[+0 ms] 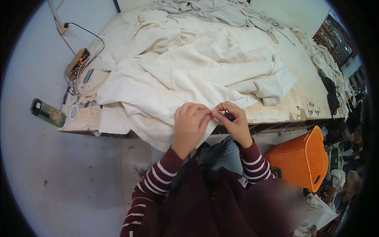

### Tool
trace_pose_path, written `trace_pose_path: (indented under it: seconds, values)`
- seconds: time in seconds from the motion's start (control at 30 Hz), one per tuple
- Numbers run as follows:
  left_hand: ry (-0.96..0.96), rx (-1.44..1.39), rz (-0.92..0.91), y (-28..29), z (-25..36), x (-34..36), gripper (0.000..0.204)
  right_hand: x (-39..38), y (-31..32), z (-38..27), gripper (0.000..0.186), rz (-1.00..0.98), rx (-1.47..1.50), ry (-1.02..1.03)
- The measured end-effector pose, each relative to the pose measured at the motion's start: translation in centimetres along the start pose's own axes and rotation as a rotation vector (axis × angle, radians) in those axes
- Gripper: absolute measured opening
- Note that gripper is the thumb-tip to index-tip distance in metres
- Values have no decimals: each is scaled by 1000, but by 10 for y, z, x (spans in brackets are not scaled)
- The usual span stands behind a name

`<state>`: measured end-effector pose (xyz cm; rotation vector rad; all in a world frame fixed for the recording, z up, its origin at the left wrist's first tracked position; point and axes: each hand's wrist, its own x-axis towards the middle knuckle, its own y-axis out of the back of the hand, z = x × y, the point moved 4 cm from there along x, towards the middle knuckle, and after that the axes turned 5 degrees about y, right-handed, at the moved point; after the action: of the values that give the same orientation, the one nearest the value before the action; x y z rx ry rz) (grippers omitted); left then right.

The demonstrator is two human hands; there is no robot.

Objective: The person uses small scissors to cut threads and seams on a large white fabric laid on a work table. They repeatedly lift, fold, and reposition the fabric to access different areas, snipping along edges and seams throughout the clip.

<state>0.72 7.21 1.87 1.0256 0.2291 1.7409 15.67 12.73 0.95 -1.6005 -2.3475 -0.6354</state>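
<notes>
My left hand [191, 123] pinches rumpled cream cloth [193, 75], probably to steady it. My right hand [236, 122] grips a slim dark-and-blue tool [229, 116].

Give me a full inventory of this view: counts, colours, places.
Worktable: 1, cream, ahead
Cloth: 1 heap, off-white, across the worktable, overhanging its near edge
Fabric: 1 heap, greyish, far end
Socket block: 1, yellowish, left wall
Electronic box: 1, brown, worktable's left side
Remote control: 1, grey, beside the box
Bottle: 1, green, near-left corner
Basket: 1, orange, floor, right
Slim tool: 1, dark, right hand
Right-edge clutter: uncountable, mixed
Sleeves: 2, striped maroon and white, forearms
Left hand, right hand: 2, bare, fingertips together at the cloth
</notes>
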Motion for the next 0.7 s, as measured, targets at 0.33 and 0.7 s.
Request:
trace_pose_path:
  seconds: [0.33,0.7]
  values:
    - [171,-318,101,-2,-16,3,9,-17,11,-20,28,-93,-448,-136]
    - [108,-82,115,0,-15,-2,23,-15,24,3,23,35,-359,-220]
